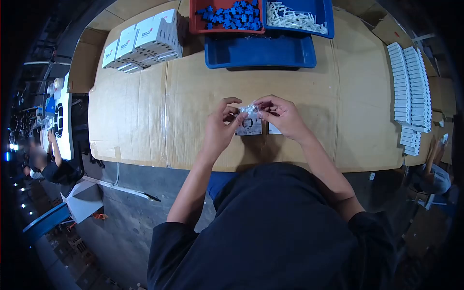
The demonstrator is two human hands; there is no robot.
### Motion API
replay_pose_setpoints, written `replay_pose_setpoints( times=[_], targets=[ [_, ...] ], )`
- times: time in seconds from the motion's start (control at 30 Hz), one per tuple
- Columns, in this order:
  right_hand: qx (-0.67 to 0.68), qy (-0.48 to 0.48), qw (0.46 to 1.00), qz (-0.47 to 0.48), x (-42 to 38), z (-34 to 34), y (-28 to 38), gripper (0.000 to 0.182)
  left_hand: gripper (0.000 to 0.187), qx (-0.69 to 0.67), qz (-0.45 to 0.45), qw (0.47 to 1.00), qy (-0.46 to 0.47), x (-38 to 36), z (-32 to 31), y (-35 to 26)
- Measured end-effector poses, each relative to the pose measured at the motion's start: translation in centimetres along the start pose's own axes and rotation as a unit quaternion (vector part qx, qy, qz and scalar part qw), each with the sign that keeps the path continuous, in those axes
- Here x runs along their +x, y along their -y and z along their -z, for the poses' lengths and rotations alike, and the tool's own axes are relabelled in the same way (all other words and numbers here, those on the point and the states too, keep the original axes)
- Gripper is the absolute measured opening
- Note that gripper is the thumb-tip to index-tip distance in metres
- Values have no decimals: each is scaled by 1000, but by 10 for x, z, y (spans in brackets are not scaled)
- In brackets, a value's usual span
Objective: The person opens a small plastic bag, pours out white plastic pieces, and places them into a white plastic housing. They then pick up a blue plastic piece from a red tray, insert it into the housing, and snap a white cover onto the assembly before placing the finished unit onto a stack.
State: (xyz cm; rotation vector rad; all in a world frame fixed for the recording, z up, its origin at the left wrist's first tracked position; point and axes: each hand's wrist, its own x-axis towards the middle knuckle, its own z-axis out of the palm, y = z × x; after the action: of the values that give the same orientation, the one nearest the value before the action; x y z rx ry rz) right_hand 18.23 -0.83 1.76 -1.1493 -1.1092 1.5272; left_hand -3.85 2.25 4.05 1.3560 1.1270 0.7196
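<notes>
Between my two hands is a small crinkled piece of clear plastic (250, 109), perhaps a little bag; its contents are too small to make out. My left hand (223, 121) pinches its left side with thumb and fingertips. On the other side, the thumb and fingers of my right hand (281, 117) close on it. Just below the plastic lies a white printed piece (248, 129) with a dark square outline, partly covered by my fingers. Beside it, under my right hand, part of a second white piece (273, 129) shows.
A cardboard-covered table (130, 111) spreads before me. White boxes (145, 38) are stacked at back left. A red bin (193, 19) holds blue parts, a blue bin (330, 19) white sticks. Nearer stands another blue tray (261, 52). White stacks (411, 92) line the right. People work both sides.
</notes>
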Motion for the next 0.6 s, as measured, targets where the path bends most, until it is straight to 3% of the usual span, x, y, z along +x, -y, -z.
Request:
replay_pose_setpoints(
  times=[0.1, 0.2, 0.3, 0.43, 0.5, 0.6],
  targets=[
    [-100, 2, 995, 3, 0, -2, -2, 28, 27, 123, -79, 989, 11, 2, 6, 7],
    [-192, -14, 981, 22, -2, -2, -3, 25, 30, 149, -128, 980, 30, 2, 9, 12],
    [-230, -35, 971, 44, -3, -4, -15, 20, 27, 187, -89, 977, 44, -1, 10, 14],
    [-387, -37, 913, 121, -10, -4, -26, 19, 24, 325, -151, 933, 25, -8, 10, 28],
    [-386, -63, 907, 154, -14, -9, -33, 17, 22, 360, -203, 910, 5, -10, 10, 34],
    [-426, -62, 884, 184, -14, -9, -35, 13, 22, 366, -211, 907, -6, -14, 6, 45]
  ],
)
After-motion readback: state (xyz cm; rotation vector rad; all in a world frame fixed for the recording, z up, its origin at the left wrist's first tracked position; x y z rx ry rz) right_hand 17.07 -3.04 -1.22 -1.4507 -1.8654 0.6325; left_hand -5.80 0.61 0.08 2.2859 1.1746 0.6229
